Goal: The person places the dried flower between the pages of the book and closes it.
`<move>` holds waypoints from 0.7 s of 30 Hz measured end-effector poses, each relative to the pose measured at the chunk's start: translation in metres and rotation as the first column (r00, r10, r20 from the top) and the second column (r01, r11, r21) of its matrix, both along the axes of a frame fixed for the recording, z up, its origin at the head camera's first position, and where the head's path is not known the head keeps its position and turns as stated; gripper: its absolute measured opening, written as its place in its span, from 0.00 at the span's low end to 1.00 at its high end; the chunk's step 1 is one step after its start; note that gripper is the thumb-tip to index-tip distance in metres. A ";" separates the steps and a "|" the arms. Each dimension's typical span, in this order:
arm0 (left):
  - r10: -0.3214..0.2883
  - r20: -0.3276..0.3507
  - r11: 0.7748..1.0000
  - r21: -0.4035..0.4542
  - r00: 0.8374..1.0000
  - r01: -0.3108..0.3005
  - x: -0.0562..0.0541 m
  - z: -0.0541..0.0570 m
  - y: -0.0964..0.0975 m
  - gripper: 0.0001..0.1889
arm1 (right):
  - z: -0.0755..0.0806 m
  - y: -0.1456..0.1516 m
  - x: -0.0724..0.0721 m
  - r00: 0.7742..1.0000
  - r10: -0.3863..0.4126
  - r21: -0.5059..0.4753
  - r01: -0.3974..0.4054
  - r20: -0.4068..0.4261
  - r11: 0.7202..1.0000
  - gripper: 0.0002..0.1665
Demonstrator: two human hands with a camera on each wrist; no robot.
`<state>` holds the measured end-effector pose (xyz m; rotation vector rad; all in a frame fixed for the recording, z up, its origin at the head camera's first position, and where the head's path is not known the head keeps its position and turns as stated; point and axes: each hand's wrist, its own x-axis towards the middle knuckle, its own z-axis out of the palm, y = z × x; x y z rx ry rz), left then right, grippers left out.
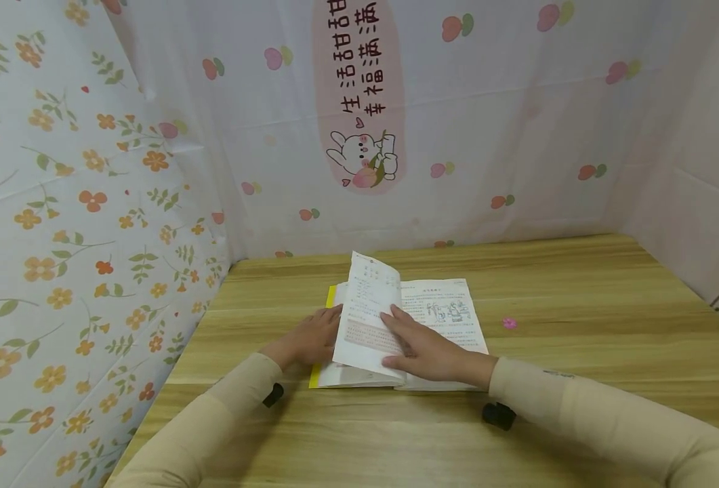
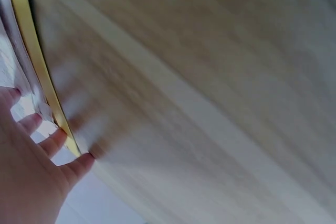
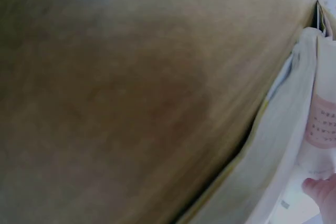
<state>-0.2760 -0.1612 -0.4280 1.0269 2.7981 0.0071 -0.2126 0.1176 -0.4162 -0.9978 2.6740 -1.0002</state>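
An open book (image 1: 438,318) lies on the wooden table, with a printed page (image 1: 365,318) raised and curving over its left half. My right hand (image 1: 426,346) rests against this raised page near the spine, fingers extended and thumb apart. In the right wrist view only a bit of the right hand (image 3: 323,190) shows, beside a pink printed box on the page. On the book's left side my left hand (image 1: 313,339) reaches partly behind the raised page, its fingertips hidden there from the head view. The left wrist view shows its fingers (image 2: 79,166) spread at the yellow cover edge (image 2: 39,59).
A small pink flower-shaped piece (image 1: 509,323) lies on the wooden table (image 1: 579,291) to the right of the book. Behind the table hangs a printed cloth (image 1: 487,135) with a rabbit picture. A flowered cloth (image 1: 91,237) hangs along the left side.
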 end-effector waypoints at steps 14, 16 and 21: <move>0.051 0.093 0.959 0.273 0.994 -0.075 -0.003 0.002 -0.021 0.29 | -0.007 -0.007 -0.001 0.990 0.074 0.063 -0.066 -0.123 0.996 0.41; 0.065 0.115 0.941 0.324 0.991 -0.099 -0.003 0.004 -0.022 0.28 | -0.007 -0.007 -0.002 0.987 0.085 0.077 -0.075 -0.138 0.994 0.40; 0.108 0.158 0.902 0.400 0.981 -0.164 -0.003 0.008 -0.022 0.27 | -0.007 -0.009 -0.002 0.985 0.106 0.100 -0.092 -0.139 0.991 0.38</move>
